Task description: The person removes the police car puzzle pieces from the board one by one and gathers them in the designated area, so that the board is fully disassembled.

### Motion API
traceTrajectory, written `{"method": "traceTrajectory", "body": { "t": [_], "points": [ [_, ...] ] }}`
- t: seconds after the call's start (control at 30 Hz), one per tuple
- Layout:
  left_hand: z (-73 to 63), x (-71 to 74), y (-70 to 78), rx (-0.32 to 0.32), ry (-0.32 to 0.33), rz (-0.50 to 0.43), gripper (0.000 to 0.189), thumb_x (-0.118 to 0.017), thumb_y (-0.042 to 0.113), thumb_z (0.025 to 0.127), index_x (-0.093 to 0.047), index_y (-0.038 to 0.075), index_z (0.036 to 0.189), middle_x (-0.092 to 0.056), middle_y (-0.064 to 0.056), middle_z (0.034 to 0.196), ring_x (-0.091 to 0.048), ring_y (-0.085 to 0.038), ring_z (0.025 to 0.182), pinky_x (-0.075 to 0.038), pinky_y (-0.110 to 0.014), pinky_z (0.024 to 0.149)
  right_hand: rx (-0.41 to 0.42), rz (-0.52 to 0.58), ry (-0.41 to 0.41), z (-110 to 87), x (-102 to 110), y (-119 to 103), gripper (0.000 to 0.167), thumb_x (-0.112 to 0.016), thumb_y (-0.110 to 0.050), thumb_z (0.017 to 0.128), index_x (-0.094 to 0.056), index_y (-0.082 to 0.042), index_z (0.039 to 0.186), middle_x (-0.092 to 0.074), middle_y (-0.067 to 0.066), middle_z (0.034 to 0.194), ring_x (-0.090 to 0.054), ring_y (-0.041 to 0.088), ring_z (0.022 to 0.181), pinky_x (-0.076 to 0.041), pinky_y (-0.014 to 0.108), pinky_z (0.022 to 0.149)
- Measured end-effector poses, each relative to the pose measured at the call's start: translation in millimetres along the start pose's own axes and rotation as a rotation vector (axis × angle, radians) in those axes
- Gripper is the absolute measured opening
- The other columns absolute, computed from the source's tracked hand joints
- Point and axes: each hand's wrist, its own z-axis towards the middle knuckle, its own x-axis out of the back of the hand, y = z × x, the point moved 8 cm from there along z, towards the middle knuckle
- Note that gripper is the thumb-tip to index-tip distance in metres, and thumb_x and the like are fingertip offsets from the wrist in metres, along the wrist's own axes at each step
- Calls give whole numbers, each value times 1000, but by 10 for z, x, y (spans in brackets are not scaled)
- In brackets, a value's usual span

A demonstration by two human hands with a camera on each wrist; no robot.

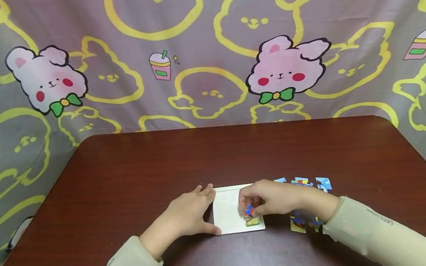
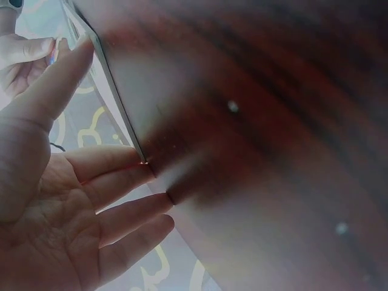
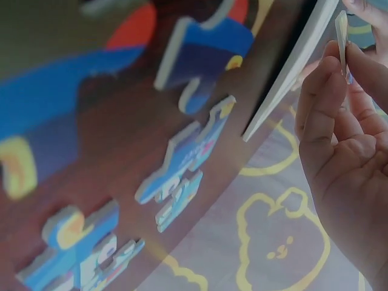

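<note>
A white puzzle board [image 1: 227,210] lies flat on the table. My left hand [image 1: 191,214] is at its left side, with thumb and fingertips touching the edge near the two left corners. In the left wrist view, those fingers [image 2: 115,182] are straight and spread. Over the board's right part, my right hand [image 1: 275,196] pinches a small puzzle piece [image 1: 253,221] with blue, red and yellow-green print. The right wrist view shows this piece [image 3: 342,39] edge-on between thumb and fingertips. Whether it touches the board cannot be told.
Several loose puzzle pieces [image 1: 323,183] lie on the brown table [image 1: 159,160] to the right of the board, some partly hidden under my right forearm. Behind the table hangs a curtain [image 1: 192,52] with cartoon bears and rabbits.
</note>
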Motion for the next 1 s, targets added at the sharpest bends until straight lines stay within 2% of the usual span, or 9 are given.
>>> {"method": "traceTrajectory", "body": {
  "t": [0.13,0.5,0.73,1.0],
  "points": [
    [-5,-9,3,1,-5,-2,97,-82,56,72,-47,5,147,-39,-11,158,-39,-33,145,-41,-52,110,8,-14,14,-50,34,-1,17,-67,4,89,-66,-11,97,-64,-3,85,-53,2,74,-49,21,70],
    [-24,-9,-2,2,-15,-4,98,-82,56,73,-46,5,148,-37,-11,159,-37,-33,146,-39,-51,113,-59,7,47,-284,109,97,16,-67,0,91,-64,-14,97,-65,-6,86,-55,3,76,-50,22,73],
    [-17,-9,5,-2,-13,-3,98,-82,56,73,-46,5,148,-37,-11,159,-37,-33,146,-38,-51,114,-92,-44,76,-478,183,171,16,-69,-8,92,-63,-21,100,-62,-10,85,-55,5,79,-50,25,72],
    [-7,-5,8,-5,-12,-1,97,-81,56,73,-46,5,148,-37,-11,159,-37,-33,146,-40,-52,112,-76,-16,124,-715,276,209,13,-69,-8,92,-64,-18,100,-66,-5,90,-58,5,81,-52,25,71]
  ]
}}
